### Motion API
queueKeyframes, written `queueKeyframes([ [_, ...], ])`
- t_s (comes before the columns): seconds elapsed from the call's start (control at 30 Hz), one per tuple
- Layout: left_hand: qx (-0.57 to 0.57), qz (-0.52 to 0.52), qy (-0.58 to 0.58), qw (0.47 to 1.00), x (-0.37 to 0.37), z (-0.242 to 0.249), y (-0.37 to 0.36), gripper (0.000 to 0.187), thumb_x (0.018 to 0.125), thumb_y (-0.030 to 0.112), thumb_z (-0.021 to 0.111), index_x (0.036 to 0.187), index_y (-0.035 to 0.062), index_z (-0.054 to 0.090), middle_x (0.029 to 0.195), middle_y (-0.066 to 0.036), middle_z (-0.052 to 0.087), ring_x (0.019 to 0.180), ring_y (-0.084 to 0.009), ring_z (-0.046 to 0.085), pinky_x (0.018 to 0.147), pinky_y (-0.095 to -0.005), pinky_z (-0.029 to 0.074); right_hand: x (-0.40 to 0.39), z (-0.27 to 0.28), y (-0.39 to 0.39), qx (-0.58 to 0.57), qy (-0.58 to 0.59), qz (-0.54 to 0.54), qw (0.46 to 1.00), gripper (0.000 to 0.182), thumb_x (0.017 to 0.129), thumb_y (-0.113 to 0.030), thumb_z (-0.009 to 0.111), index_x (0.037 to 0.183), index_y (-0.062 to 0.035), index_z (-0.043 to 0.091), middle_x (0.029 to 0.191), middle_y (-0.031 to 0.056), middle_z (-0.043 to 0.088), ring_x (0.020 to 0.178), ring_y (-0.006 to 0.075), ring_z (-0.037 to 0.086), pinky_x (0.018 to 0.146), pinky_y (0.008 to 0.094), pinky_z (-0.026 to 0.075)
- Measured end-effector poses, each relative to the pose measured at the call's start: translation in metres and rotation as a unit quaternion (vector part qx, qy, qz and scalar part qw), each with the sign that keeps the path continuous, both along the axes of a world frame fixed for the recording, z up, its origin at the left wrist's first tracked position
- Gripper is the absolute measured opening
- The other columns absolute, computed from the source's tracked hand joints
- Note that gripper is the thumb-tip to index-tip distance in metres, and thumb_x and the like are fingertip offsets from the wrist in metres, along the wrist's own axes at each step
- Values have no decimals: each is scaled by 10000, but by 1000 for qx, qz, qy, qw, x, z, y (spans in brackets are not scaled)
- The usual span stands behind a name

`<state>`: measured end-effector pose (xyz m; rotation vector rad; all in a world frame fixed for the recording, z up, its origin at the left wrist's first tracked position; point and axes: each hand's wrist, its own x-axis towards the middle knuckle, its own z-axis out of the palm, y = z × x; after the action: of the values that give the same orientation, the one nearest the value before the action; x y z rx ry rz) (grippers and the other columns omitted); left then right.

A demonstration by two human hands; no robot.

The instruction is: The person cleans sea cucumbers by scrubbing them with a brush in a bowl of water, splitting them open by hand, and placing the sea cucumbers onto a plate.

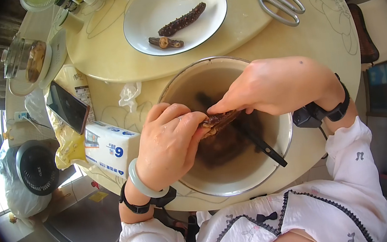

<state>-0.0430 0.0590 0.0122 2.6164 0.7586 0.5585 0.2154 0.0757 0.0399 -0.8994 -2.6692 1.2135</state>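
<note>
Over a white basin (241,179) of cloudy brownish water, both my hands hold one dark brown sea cucumber (221,121) that shows a lighter, yellowish inside. My left hand (168,137) pinches its left end with thumb and fingers. From above, my right hand (275,84) presses its fingertips on the other end. Dark shapes lie blurred under the water. A slim black-handled tool (265,148) leans on the basin's right rim, its lower end hidden. Beyond the basin, a white plate (140,22) carries a whole spiky sea cucumber (183,20) and a smaller, shrivelled one (166,42).
Grey-handled scissors (280,2) lie right of the plate on the raised round turntable (105,59). Left of the basin are a tissue pack (110,147), a phone (68,107) and crumpled clear plastic (129,96). A glass pot (31,59) stands far left.
</note>
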Motion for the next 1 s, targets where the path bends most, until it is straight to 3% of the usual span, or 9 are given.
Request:
queueKeyframes([
  [0.03, 18, 2, 3, 1000, 1, 0, 0, 184, 820, 73, 728, 994, 64, 669, 827, -54, 677, 870, -258, 631, 835, -394, 471, 0, 2, -1, -2, -9, -3, 1000, 311, 807, 22, 603, 1102, -27, 688, 938, 199, 702, 898, 399, 665, 769, 454, 532],
  [0.1, 26, -3, 14, 1000, 1, -6, -1, 203, 801, 68, 735, 996, 62, 675, 836, -62, 674, 870, -271, 627, 832, -401, 466, 1, -4, -5, -3, -19, -6, 1000, 347, 792, 40, 584, 1118, -22, 686, 969, 195, 707, 931, 391, 667, 777, 452, 537],
  [0.17, 34, -7, 24, 999, 2, -7, -3, 222, 783, 62, 741, 998, 60, 682, 845, -70, 672, 870, -283, 622, 830, -407, 461, 1, -22, -13, 168, 14, -28, 985, 375, 821, -25, 610, 1179, -78, 707, 901, 73, 702, 883, 249, 677, 763, 359, 549],
  [0.2, 47, -6, 46, 998, 3, -7, -4, 217, 786, 83, 745, 992, 65, 682, 823, -60, 668, 868, -270, 623, 831, -405, 459, -1, -20, -15, 169, 14, -28, 985, 375, 821, -25, 610, 1179, -78, 707, 901, 73, 702, 883, 249, 677, 763, 359, 549],
  [0.3, 62, -2, 111, 992, 5, -6, -7, 208, 794, 114, 747, 986, 67, 680, 810, -51, 664, 869, -256, 627, 836, -403, 456, -11, -19, -20, 256, -77, -41, 963, 268, 807, -52, 624, 1052, -97, 723, 892, 41, 687, 906, 226, 657, 771, 336, 550],
  [0.37, 64, 3, 152, 986, 7, -7, -8, 204, 800, 124, 744, 984, 66, 679, 819, -52, 666, 870, -255, 629, 839, -403, 456, -16, -26, -22, 294, -100, -55, 949, 42, 815, -96, 669, 856, -104, 672, 844, 12, 671, 893, 249, 673, 751, 354, 562],
  [0.47, 103, 7, 147, 984, 8, -9, -6, 100, 832, 136, 701, 896, 79, 650, 756, -36, 642, 812, -224, 619, 844, -357, 460, -13, -26, -21, 290, -80, -56, 952, 40, 843, -124, 668, 859, -88, 669, 840, 16, 673, 906, 243, 669, 762, 345, 557],
  [0.63, 21, 23, -39, 999, 5, -7, -1, 148, 834, 76, 708, 972, 59, 656, 792, -61, 660, 818, -259, 632, 800, -385, 473, -16, -20, -17, 240, 12, -84, 967, 132, 854, -198, 724, 922, -92, 685, 822, 32, 655, 843, 247, 622, 726, 355, 530],
  [1.0, -32, 19, -56, 998, -1, -3, 1, 225, 889, 94, 711, 1107, 61, 665, 846, -52, 674, 851, -261, 629, 820, -385, 465, 0, -11, 4, 141, 128, -79, 979, 153, 818, -158, 770, 894, -45, 702, 796, 77, 672, 783, 300, 589, 718, 400, 489],
])
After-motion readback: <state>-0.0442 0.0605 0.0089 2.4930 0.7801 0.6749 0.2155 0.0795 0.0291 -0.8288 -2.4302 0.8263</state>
